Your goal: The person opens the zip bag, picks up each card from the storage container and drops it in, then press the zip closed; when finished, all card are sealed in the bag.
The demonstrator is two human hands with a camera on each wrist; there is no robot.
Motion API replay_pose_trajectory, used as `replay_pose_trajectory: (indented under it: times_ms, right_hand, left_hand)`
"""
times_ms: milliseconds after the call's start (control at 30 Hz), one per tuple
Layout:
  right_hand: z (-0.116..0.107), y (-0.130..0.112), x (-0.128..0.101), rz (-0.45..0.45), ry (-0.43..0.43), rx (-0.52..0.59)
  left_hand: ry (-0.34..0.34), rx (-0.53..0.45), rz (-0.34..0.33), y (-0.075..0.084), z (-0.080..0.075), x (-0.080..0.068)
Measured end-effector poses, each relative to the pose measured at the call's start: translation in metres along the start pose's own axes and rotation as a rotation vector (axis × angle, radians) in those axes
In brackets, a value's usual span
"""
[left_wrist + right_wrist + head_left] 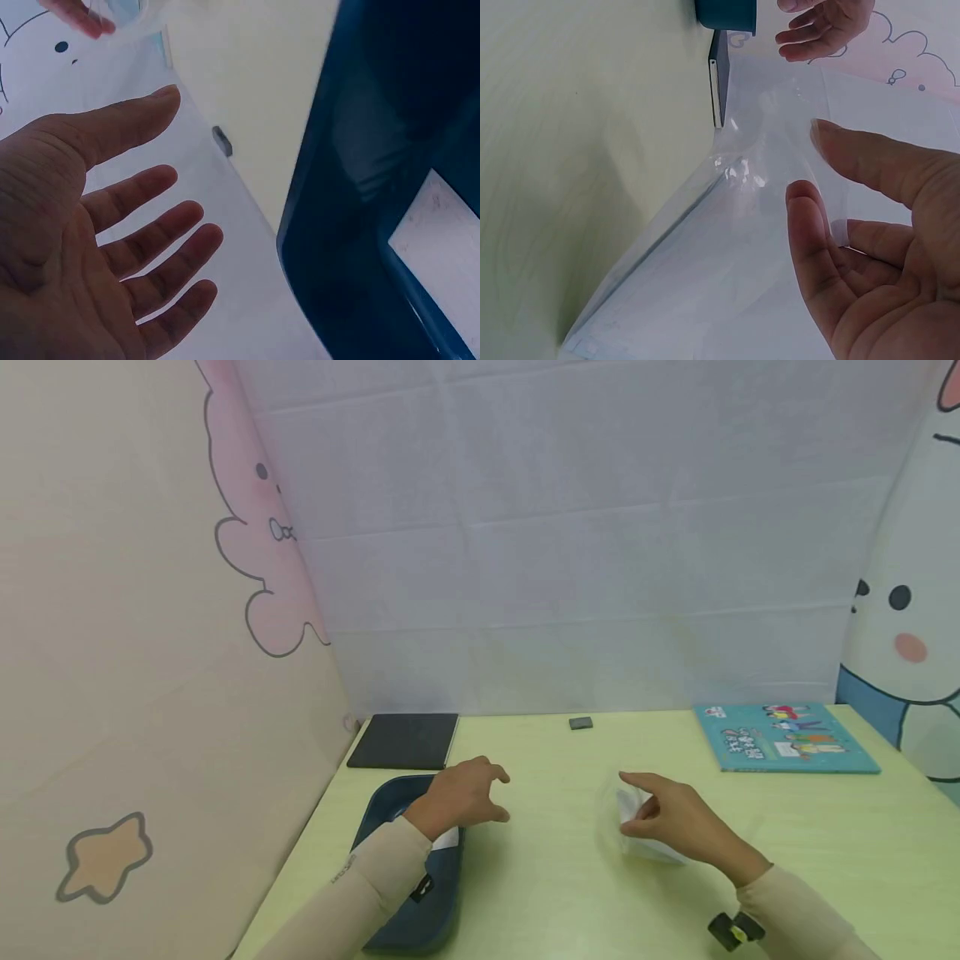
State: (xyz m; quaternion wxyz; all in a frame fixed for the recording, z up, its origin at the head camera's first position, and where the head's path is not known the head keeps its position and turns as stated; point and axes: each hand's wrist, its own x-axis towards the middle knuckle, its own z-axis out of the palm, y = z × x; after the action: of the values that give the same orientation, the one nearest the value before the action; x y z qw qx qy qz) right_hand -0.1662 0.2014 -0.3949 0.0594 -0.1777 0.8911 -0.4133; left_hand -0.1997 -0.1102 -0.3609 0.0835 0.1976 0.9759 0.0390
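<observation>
My left hand (463, 793) is over the right rim of a dark blue plastic tray (442, 914), thumb and fingers spread with nothing between them. Inside the tray lies a flat white piece (442, 247), mostly covered by my forearm in the head view. My right hand (675, 818) is beside a clear plastic bag (735, 187) with something flat and white in it. The bag stands tilted, one lower corner by the tabletop. Right thumb and index finger are apart, with the bag just behind them; whether the other fingers touch it is hard to see.
On the pale yellow-green table (540, 893), a black notebook (405, 741) lies at the back left. A small dark grey block (581, 723) sits near the back edge. A blue illustrated book (783, 739) is at the back right. White cloth (585, 568) hangs behind.
</observation>
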Motion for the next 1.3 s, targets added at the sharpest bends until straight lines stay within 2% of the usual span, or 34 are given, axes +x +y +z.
replay_pose_trajectory:
  times_ms: [233,433,600,767,967,1067,1167,1300]
  right_hand:
    - [-0.001,0.004,-0.002,-0.008,-0.003,0.012]
    - [0.001,0.005,-0.003,0.004,-0.002,0.012]
    - [0.001,0.007,-0.003,0.003,-0.01,0.008]
    - [0.001,0.008,-0.002,-0.006,0.002,-0.002]
    - [-0.001,0.008,0.0,-0.006,0.011,-0.004]
    - [-0.001,0.008,0.0,-0.01,0.013,-0.005]
    - [-0.001,0.007,0.0,-0.009,0.004,-0.004]
    - [-0.002,0.007,-0.002,0.005,-0.001,0.002]
  left_hand:
    - [0.0,-0.078,-0.069,-0.034,-0.003,-0.012]
    - [-0.028,-0.168,-0.12,-0.052,0.003,-0.021]
    - [-0.042,-0.185,-0.145,-0.065,0.011,-0.024]
    - [-0.067,-0.162,-0.188,-0.078,0.016,-0.023]
    - [-0.193,-0.1,-0.288,-0.086,0.018,-0.022]
    - [-0.233,-0.068,-0.321,-0.087,0.02,-0.023]
    - [-0.243,-0.005,-0.311,-0.087,0.026,-0.026]
    - [-0.199,0.087,-0.251,-0.086,0.036,-0.027]
